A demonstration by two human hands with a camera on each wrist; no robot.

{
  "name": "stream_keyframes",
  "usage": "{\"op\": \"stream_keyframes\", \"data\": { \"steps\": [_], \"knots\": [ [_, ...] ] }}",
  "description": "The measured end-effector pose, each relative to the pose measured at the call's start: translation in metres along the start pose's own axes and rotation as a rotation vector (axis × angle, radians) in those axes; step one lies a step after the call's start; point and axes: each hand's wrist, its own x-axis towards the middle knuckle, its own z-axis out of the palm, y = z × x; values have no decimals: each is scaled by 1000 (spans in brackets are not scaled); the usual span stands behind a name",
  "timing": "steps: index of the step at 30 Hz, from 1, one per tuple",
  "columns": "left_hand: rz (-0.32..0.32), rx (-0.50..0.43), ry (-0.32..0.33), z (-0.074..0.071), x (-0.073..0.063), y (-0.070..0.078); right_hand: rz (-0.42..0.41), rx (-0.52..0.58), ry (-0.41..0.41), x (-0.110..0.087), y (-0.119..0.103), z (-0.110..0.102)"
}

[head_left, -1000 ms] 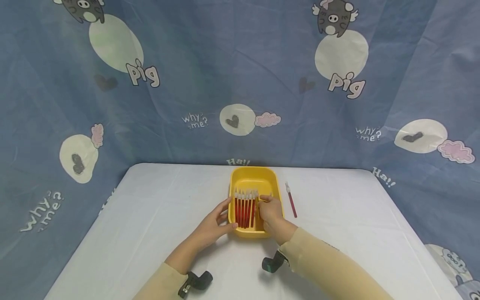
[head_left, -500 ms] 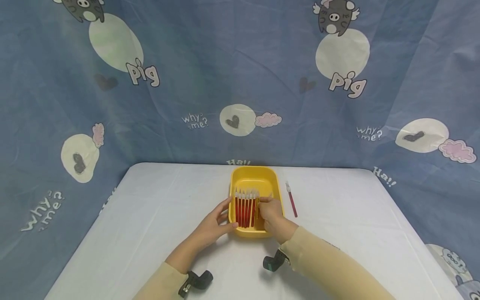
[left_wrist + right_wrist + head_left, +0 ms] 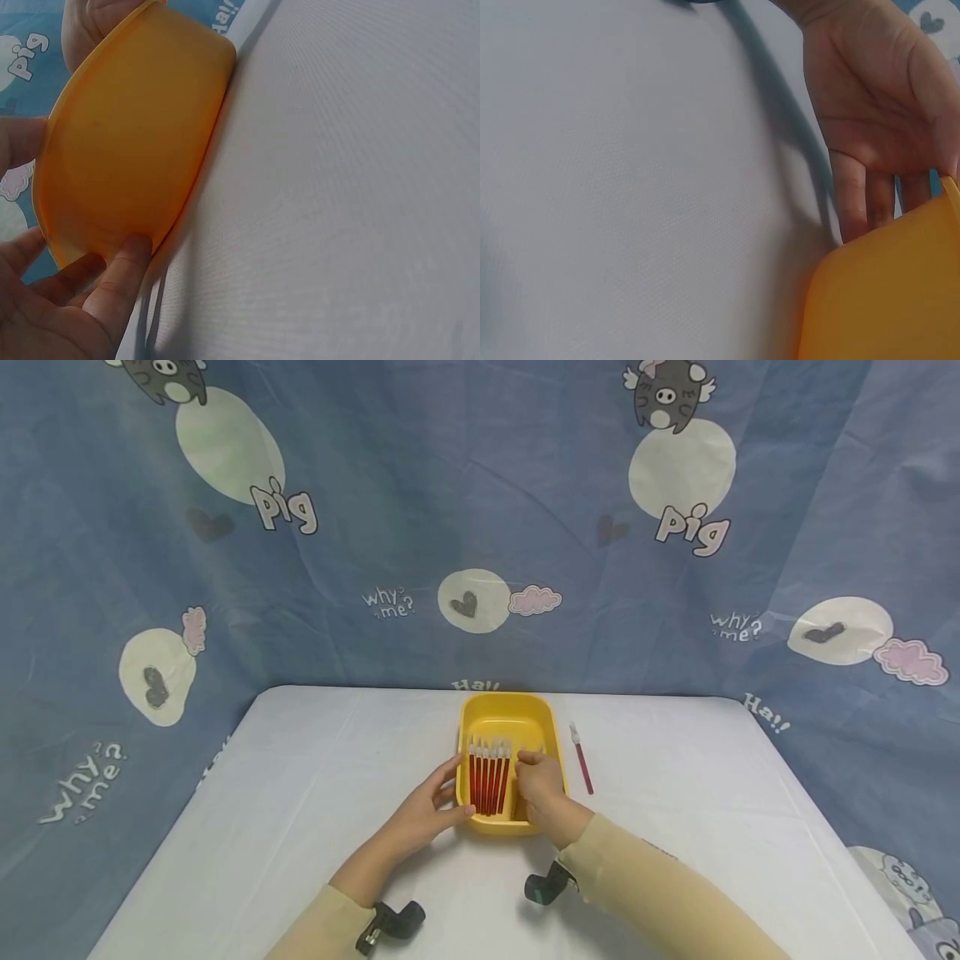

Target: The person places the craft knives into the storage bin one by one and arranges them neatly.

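Observation:
A yellow tray (image 3: 504,828) stands on the white table, holding a side-by-side row of several slim red sticks with whitish tips (image 3: 489,783). My left hand (image 3: 427,814) grips the tray's near left side, its thumb over the rim and its fingers against the outer wall (image 3: 135,135). Reaching inside the tray, my right hand (image 3: 546,793) is just right of the row. In the right wrist view, several of its fingers (image 3: 849,191) go down behind the tray wall (image 3: 892,292). Their tips are hidden, so whether they pinch a stick cannot be seen.
One more red stick with a whitish tip (image 3: 582,760) lies on the table to the right of the tray. A blue printed cloth (image 3: 337,568) hangs behind the white table (image 3: 675,793). Dark cameras sit on both wrists.
Whitish tips at the row's right end have shifted left or gone from sight, leaving a wider gap beside my right hand. Both hands and the tray stay nearly in place.

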Motion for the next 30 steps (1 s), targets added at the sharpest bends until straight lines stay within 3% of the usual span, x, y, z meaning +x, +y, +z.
{"op": "stream_keyframes", "data": {
  "steps": [11, 24, 30],
  "knots": [
    [-5, 8, 0, 0, 1, -2, -48, -25, 29, 0, -1, 1],
    [-2, -7, -8, 0, 1, -1, -41, 10, -61, -5, -26, -20],
    [-8, -3, -2, 0, 2, -1, -89, -77, -134, -5, -38, -37]
  ]
}}
